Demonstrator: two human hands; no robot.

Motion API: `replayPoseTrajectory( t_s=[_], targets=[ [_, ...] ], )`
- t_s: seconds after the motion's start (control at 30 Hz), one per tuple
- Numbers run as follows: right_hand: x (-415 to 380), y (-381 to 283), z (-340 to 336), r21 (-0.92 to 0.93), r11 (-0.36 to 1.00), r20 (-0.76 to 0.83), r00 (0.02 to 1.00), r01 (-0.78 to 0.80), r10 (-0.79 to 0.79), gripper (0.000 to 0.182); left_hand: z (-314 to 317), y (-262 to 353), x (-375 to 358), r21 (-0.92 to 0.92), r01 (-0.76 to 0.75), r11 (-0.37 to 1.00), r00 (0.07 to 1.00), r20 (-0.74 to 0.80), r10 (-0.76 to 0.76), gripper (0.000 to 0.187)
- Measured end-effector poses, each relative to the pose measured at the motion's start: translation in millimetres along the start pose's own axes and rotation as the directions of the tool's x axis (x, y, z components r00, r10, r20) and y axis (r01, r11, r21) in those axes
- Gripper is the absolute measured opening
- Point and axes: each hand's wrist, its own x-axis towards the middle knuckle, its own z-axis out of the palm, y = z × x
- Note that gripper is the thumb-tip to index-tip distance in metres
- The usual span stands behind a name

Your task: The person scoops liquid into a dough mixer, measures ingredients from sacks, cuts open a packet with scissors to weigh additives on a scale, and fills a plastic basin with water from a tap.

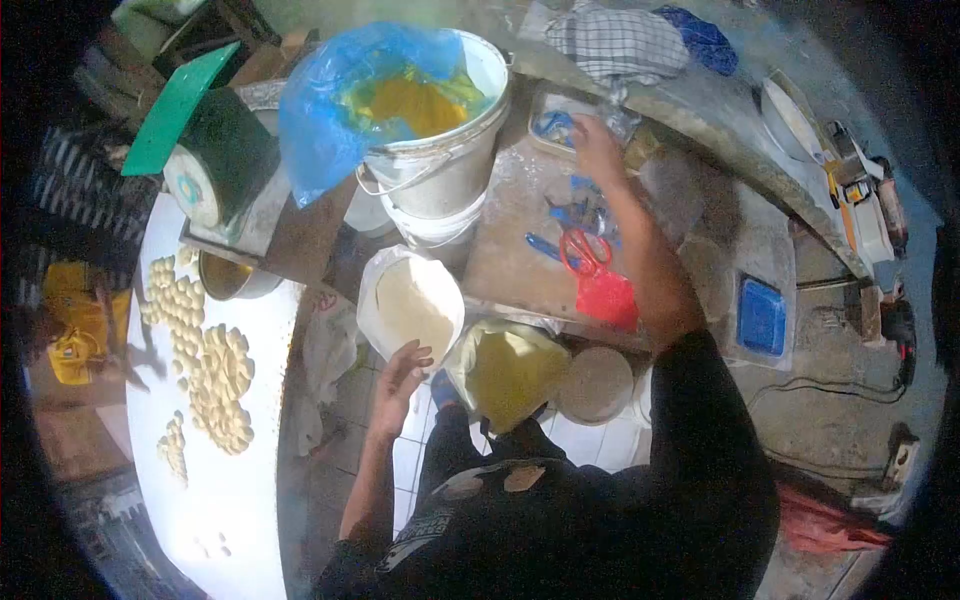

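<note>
My right hand (596, 148) reaches far forward to a small tray (556, 127) with blue things in it on the dusty wooden board (510, 250); whether the fingers hold anything cannot be seen. My left hand (402, 372) hangs open, fingers apart, just below a white bag of pale flour (410, 305). A second open bag with yellowish contents (508, 372) stands to its right. Red-handled scissors (585, 252) and blue pens lie on the board beside my right forearm.
A white bucket (440, 165) lined with blue plastic holds yellow stuff at the back. A white tabletop (215, 470) on the left carries several small dough pieces (210, 365). A green-topped machine (215, 150), a checked cloth (615, 42) and a blue box (762, 316) stand around.
</note>
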Motion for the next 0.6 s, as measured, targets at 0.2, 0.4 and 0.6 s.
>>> replayPoseTrajectory(
  t_s=[0.2, 0.4, 0.6],
  targets=[
    [-116, -11, -58, -0.116, 0.992, 0.27, 0.96, -0.046, 0.076, 0.042, 24, 33, 28, 0.399, -0.171, 0.901, 0.98, -0.025, 0.197, 0.035],
    [-158, 12, -71, -0.382, 0.924, 0.343, 0.926, -0.013, 0.155, 0.023, 148, 70, 153, 0.66, -0.59, 0.465, 0.777, 0.308, 0.55, 0.035],
    [-187, -37, -111, 0.213, 0.818, 0.06, 0.843, -0.533, 0.534, 0.025, 190, 14, 213, 0.88, -0.466, 0.094, 0.822, 0.391, 0.414, 0.044]
  ],
)
